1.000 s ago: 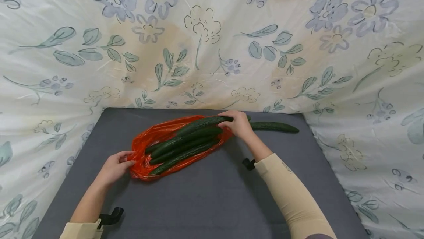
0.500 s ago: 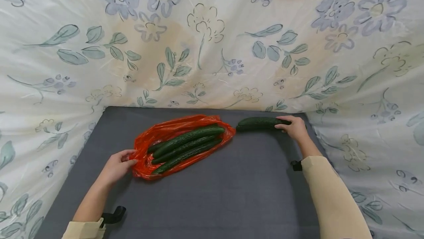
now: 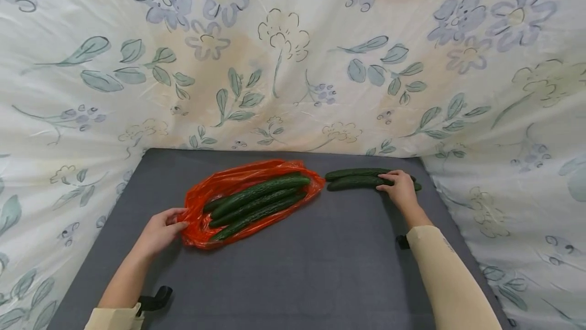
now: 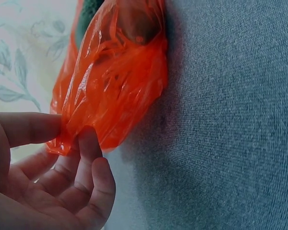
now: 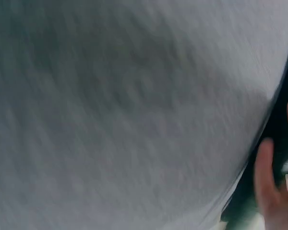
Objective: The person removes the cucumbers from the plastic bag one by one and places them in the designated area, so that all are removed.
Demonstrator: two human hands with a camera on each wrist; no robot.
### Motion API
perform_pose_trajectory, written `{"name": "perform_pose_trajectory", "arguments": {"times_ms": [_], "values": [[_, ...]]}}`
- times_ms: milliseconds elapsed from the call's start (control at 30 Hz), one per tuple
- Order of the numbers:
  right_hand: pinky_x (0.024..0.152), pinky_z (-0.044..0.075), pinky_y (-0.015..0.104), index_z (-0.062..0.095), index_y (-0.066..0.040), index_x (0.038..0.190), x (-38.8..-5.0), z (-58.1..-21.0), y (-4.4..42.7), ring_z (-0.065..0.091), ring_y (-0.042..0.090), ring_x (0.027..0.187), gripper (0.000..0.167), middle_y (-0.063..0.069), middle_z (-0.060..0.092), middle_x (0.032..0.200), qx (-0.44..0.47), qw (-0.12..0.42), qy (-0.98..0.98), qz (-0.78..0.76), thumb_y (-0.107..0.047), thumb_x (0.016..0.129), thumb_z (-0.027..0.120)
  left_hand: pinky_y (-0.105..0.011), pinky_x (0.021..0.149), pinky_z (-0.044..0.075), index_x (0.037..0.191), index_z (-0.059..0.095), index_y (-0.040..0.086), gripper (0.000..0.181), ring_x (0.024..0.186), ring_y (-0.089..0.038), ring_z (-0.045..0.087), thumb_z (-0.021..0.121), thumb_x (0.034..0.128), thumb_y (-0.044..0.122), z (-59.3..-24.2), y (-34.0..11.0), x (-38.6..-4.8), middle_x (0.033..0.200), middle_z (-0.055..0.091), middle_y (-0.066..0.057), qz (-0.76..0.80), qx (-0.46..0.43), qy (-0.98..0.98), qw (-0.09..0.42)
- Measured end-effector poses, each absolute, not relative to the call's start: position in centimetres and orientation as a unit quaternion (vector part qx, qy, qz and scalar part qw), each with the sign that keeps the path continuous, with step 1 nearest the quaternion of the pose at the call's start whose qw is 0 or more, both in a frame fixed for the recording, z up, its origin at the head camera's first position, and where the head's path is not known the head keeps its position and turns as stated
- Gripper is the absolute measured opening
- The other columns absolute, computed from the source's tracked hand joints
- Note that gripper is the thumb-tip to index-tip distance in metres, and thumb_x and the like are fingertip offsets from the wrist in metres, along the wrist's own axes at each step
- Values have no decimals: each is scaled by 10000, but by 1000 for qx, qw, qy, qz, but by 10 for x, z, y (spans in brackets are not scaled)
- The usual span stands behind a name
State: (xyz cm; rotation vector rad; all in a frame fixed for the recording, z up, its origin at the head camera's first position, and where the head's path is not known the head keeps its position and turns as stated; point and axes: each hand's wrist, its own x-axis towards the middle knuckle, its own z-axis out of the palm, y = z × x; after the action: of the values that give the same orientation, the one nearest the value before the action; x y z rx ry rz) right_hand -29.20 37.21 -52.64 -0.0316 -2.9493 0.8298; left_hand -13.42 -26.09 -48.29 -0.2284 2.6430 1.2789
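Observation:
My left hand [image 3: 159, 232] pinches the closed end of a red plastic bag [image 3: 197, 192] on the table's left half. In the left wrist view, thumb and fingers hold the bag's crumpled corner [image 4: 65, 143]. Several dark green cucumbers [image 3: 261, 187] lie side by side on the bag, slanting up to the right. Past the bag's right end, two more cucumbers lie next to each other. My right hand [image 3: 402, 191] has thumb and fingers around the nearer cucumber [image 3: 352, 182]; the farther cucumber [image 3: 352, 173] is just behind it. The right wrist view catches only part of this hand [image 5: 278, 196], blurred.
A grey cloth-covered table [image 3: 284, 269] spreads under everything. Floral fabric [image 3: 293, 65] hangs behind it and along both sides. Black wrist mounts [image 3: 156, 299] sit at the sleeve cuffs.
My right hand has carried a cucumber off the bag to the right and brought it down in front of the one lying there. The left hand has stayed on the bag's corner.

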Motion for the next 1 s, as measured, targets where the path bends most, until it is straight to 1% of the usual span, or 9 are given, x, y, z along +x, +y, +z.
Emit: {"name": "perform_pose_trajectory", "arguments": {"times_ms": [33, 100, 167, 233, 333, 433, 700, 833, 1000], "values": [[974, 427, 596, 682, -79, 1306, -290, -528, 369, 387, 490, 1294, 430, 243, 468, 1393, -14, 40, -963, 265, -179, 897, 767, -296, 661, 490, 1424, 501, -31, 469, 839, -228, 521, 596, 1009, 165, -483, -261, -134, 985, 538, -129, 432, -78, 893, 98], [961, 420, 593, 687, -78, 1300, -287, -530, 365, 356, 490, 1288, 430, 242, 437, 1379, -20, 39, -964, 261, -174, 890, 775, -297, 661, 487, 1423, 501, -32, 466, 837, -227, 519, 594, 1008, 159, -483, -262, -132, 989, 539, -131, 431, -76, 894, 99], [955, 418, 594, 676, -79, 1314, -285, -529, 362, 347, 493, 1281, 452, 244, 428, 1376, -23, 36, -966, 256, -176, 884, 781, -299, 661, 483, 1421, 502, -32, 466, 837, -229, 518, 596, 1006, 159, -483, -262, -132, 993, 537, -134, 433, -75, 893, 102], [989, 398, 612, 653, -75, 1341, -285, -525, 360, 344, 508, 1288, 488, 259, 424, 1388, -19, 34, -967, 251, -171, 881, 784, -302, 661, 486, 1422, 504, -29, 466, 834, -231, 522, 597, 1004, 156, -482, -263, -131, 995, 538, -138, 432, -74, 893, 102], [1044, 357, 640, 602, -86, 1398, -287, -512, 352, 322, 526, 1333, 555, 272, 409, 1432, -12, 33, -966, 255, -191, 885, 784, -319, 675, 499, 1426, 500, -29, 468, 844, -242, 537, 594, 1008, 160, -481, -265, -131, 1013, 554, -145, 432, -73, 893, 101], [1072, 339, 646, 572, -111, 1433, -289, -492, 337, 340, 506, 1370, 596, 253, 416, 1471, 6, 45, -960, 276, -225, 888, 785, -326, 678, 509, 1428, 497, -30, 467, 849, -254, 553, 591, 1009, 154, -480, -266, -130, 1013, 571, -150, 430, -70, 895, 99], [1054, 398, 612, 568, -188, 1447, -283, -442, 264, 515, 365, 1297, 641, 137, 510, 1477, 108, 64, -926, 356, -287, 861, 809, -329, 680, 517, 1419, 501, -40, 464, 844, -236, 553, 591, 1007, 153, -483, -269, -126, 1019, 580, -143, 434, -64, 894, 94], [1052, 425, 572, 612, -215, 1403, -277, -437, 222, 545, 309, 1266, 586, 81, 554, 1434, 160, 57, -903, 396, -307, 856, 803, -335, 682, 519, 1421, 499, -42, 468, 838, -236, 561, 596, 1007, 154, -484, -270, -125, 1017, 598, -143, 438, -65, 891, 100], [1069, 436, 537, 620, -270, 1389, -273, -440, 167, 507, 269, 1341, 548, 18, 556, 1452, 205, 28, -885, 417, -342, 869, 777, -346, 703, 526, 1423, 494, -44, 469, 868, -243, 574, 589, 1008, 153, -483, -272, -127, 1062, 617, -162, 443, -61, 889, 100]]}}
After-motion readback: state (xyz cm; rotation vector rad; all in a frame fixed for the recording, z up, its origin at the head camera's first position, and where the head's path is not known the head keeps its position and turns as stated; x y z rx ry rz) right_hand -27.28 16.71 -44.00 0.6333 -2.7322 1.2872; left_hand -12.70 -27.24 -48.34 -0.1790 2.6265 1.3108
